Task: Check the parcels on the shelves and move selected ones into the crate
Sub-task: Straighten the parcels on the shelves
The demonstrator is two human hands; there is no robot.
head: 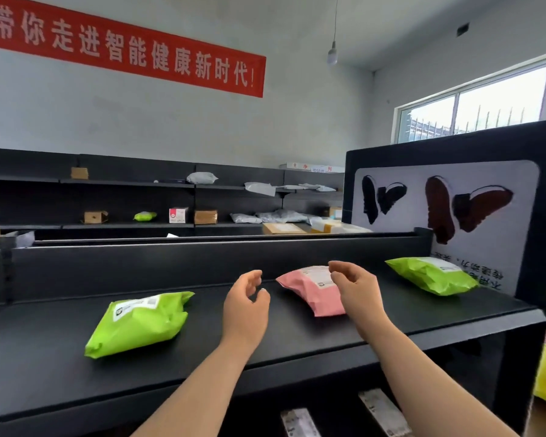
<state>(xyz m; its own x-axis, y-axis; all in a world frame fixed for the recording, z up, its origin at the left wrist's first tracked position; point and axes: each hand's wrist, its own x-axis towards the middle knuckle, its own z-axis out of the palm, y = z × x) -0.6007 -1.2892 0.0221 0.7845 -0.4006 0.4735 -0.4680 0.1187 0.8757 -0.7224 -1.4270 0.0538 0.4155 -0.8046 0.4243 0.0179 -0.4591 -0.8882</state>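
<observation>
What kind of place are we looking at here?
Probably a small parcel pickup or sorting room. Labelled courier bags, a pink parcel, a left green parcel and a right green parcel, lie spread on the near black shelf. The far wall shelving holds grey bags and cardboard boxes.

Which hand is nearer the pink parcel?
Right. The right hand overlaps the right edge of the pink parcel in view, by its label; the left hand is off to its left, apart from it, over the shelf.

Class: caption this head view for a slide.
Left hand and right hand reach toward a pink parcel between green parcels on a shelf.
</observation>
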